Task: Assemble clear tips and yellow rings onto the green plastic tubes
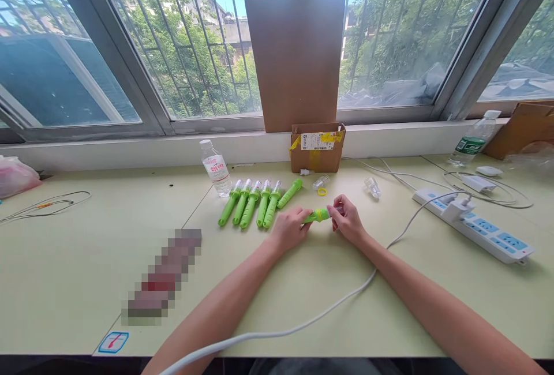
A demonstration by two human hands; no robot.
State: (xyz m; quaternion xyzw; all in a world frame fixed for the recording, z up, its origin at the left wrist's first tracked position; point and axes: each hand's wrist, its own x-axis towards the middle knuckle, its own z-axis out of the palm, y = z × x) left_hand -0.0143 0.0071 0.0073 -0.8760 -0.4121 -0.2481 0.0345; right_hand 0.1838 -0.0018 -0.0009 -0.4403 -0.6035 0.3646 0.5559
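Observation:
My left hand (289,229) is closed round the ribbed body of a green tube (319,215) that lies sideways near the table's middle. At the tube's right end, my right hand (348,220) pinches a clear plastic cap (340,210), partly covered by the fingers. Whether the cap is seated on the tube I cannot tell. Beyond my left hand lie several green tubes with clear tops (250,209) in a slanted row. Beside them is a green tube showing no clear top (291,194). Past my hands are a yellow ring (321,192) and clear plastic caps (372,187).
A cardboard box (318,158) stands at the back beside a water bottle (216,168). A power strip (476,226) lies right, its white cable (311,322) crossing under my right forearm and over my left. Another bottle (474,139) stands back right. A blurred-out object (167,277) lies left.

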